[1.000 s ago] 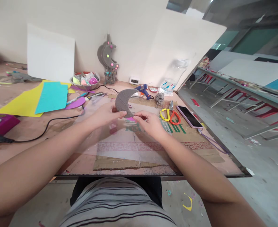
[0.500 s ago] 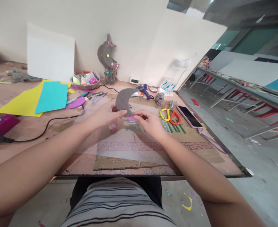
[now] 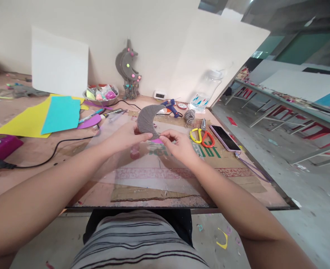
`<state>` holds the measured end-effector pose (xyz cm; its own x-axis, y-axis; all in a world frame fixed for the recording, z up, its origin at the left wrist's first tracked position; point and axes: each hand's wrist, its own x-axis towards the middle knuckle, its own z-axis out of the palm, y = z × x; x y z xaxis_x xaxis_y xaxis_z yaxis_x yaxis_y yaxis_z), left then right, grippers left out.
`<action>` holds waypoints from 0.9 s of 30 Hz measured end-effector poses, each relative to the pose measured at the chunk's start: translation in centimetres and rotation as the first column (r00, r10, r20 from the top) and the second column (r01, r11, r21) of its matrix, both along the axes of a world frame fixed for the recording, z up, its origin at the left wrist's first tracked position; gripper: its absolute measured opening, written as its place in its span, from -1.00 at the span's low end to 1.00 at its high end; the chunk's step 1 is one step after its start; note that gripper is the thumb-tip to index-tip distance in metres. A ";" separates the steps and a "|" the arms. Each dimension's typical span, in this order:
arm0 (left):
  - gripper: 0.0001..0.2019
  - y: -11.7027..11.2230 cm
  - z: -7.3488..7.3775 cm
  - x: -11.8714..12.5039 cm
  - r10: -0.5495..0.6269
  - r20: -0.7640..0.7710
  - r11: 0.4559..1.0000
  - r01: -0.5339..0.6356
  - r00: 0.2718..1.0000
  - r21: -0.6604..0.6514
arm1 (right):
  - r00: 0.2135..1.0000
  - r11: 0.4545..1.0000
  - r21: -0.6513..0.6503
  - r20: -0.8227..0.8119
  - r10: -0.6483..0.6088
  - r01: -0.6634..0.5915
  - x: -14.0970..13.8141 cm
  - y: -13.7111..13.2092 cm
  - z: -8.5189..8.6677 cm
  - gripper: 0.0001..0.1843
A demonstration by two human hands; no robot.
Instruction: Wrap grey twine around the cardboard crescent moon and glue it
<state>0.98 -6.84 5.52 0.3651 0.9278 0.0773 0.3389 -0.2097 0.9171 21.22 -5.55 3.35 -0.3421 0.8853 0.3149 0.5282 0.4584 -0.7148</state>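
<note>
A grey crescent moon wrapped in yarn (image 3: 147, 118) is held upright over the table, with my left hand (image 3: 125, 137) pinching its lower edge between thumb and fingers. My right hand (image 3: 178, 145) is closed in a pinch right at the crescent's lower tip, on a thin strand that is too fine to see clearly. A pink scrap (image 3: 157, 141) lies on the table just beneath the tip. Both forearms reach in from the bottom corners.
Yellow and red scissors (image 3: 201, 137), a phone (image 3: 224, 137), a yarn ball (image 3: 190, 117) and a blue glue gun (image 3: 170, 107) lie to the right. Teal paper (image 3: 61, 114) on yellow paper, a black cable (image 3: 55, 147), a bowl of clay (image 3: 100, 94) and finished moons (image 3: 129, 69) stand left and behind.
The crescent has tilted slightly and my right hand has crept a little left toward its lower tip. Otherwise nothing has moved.
</note>
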 end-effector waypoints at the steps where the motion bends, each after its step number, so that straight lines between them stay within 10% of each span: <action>1: -0.78 0.0 0.0 0.0 -0.005 -0.016 1.000 0.005 1.000 -0.002 | 1.000 1.000 0.000 0.002 0.000 0.000 0.0 -0.1 0.1 -0.79; 27: -0.70 0.7 -1.0 -0.5 0.001 -0.122 0.999 -0.005 0.993 -0.039 | 0.999 0.999 0.004 0.002 0.046 -0.046 0.1 0.2 -0.5 -0.75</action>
<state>0.47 -6.12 4.53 0.3668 0.9303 -0.0036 0.4490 -0.1736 0.8765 21.32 -5.32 2.87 -0.3831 0.8672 0.3179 0.5076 0.4853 -0.7120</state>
